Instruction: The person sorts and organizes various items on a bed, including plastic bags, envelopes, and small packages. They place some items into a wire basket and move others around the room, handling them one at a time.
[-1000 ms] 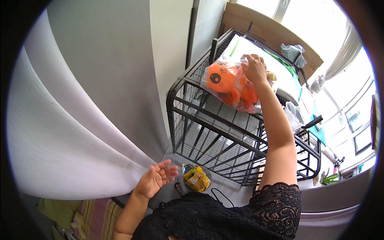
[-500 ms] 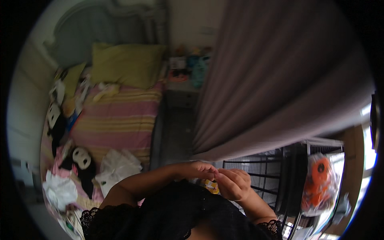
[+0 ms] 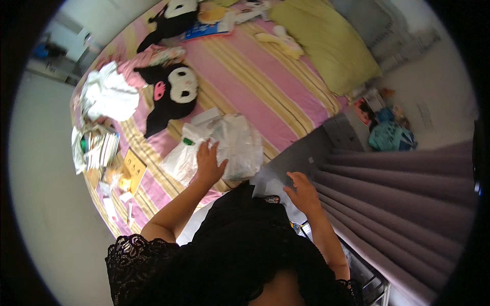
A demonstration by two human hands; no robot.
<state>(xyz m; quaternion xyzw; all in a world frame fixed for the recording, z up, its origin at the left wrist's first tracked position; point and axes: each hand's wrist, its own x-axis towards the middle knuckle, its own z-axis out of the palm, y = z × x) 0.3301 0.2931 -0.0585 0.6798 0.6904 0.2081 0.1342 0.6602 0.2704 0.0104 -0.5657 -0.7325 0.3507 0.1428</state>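
My left hand (image 3: 208,164) is open, its fingers spread over the near side of a white plastic bag (image 3: 236,140) on the bed; whether it touches the bag I cannot tell. A small green patch shows on the bag beside my fingertips, and a pale box (image 3: 205,116) lies at its far edge. To the right, my right hand (image 3: 302,193) is held out above the floor beside the bed, open, with nothing in it. A black plush cushion (image 3: 182,85) with a white face and pink detail lies just beyond the bag.
The striped bed (image 3: 229,66) carries a white cloth (image 3: 109,92), a stack of books (image 3: 104,148), a yellow card (image 3: 134,171) and a green pillow (image 3: 326,46). A grey-mauve curtain (image 3: 398,188) hangs at the right. Past it stands a nightstand with a teal bag (image 3: 390,137).
My view has swung left toward the bed. My hands, which were together at the fingertips, have come apart; the left now reaches over the plastic bag.
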